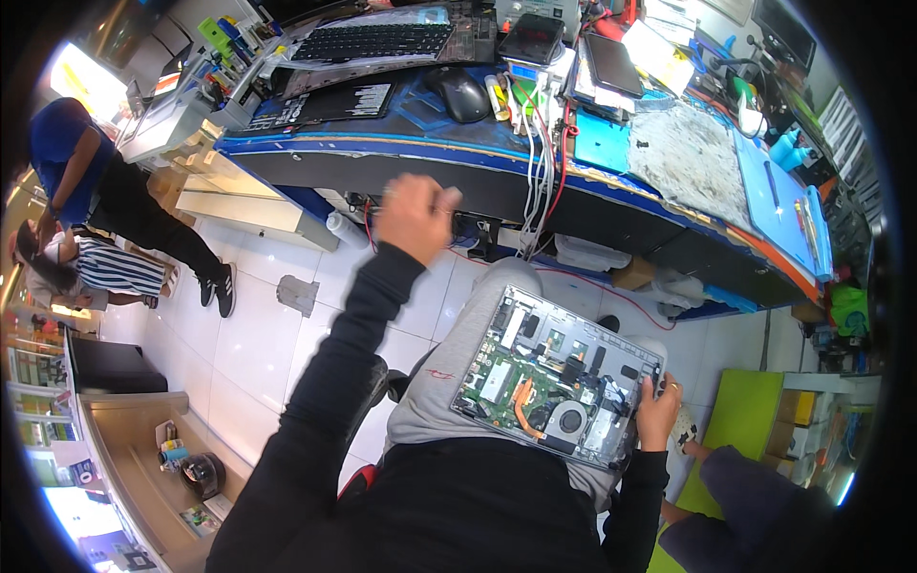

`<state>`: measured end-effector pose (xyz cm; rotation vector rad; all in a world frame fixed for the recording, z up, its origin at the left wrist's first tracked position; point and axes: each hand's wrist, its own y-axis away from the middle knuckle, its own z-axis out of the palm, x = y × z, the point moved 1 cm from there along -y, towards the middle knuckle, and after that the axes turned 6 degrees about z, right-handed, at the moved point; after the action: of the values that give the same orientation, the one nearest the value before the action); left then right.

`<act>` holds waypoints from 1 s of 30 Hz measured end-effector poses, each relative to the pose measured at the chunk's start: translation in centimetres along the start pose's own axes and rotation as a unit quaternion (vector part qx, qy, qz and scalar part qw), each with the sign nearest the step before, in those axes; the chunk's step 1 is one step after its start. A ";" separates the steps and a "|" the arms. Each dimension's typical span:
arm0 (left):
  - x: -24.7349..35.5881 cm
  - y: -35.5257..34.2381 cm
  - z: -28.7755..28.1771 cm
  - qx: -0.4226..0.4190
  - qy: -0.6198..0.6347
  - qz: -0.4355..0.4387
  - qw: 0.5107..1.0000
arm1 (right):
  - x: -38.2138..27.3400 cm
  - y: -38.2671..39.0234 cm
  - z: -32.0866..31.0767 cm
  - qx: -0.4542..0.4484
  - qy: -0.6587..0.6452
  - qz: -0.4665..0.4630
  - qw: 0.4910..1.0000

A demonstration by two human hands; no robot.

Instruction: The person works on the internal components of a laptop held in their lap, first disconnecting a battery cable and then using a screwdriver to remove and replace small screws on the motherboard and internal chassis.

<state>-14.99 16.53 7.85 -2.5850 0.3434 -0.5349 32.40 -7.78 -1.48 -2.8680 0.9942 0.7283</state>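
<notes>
An opened laptop base (549, 377) rests tilted across my lap, its inside facing up. Its green circuit board (487, 368), copper heat pipe (523, 411) and round cooling fan (567, 421) are exposed. My right hand (657, 413) grips the laptop's right edge, thumb on top. Raised in front of the workbench drawers, my left hand (417, 218) is smeared by motion. Its fingers look bent, but whether they hold anything does not show. The bench edge above is the nearest thing to that hand.
The workbench (401, 172) carries a black mouse (458, 94), a keyboard part (373, 43), phones (611, 64), a grey cloth (683, 143) and a blue tray (778, 196). White and red cables (542, 172) hang over its front. People stand at left (124, 205) and sit at lower right (735, 497).
</notes>
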 end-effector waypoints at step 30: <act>-25.1 -12.7 -6.2 -0.219 -0.195 0.255 0.922 | -6.9 2.9 -6.4 -0.292 -0.816 0.004 0.499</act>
<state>-38.21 33.21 11.47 -2.7625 1.0490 0.2743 28.62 -7.11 7.57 -0.8487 0.2705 3.0217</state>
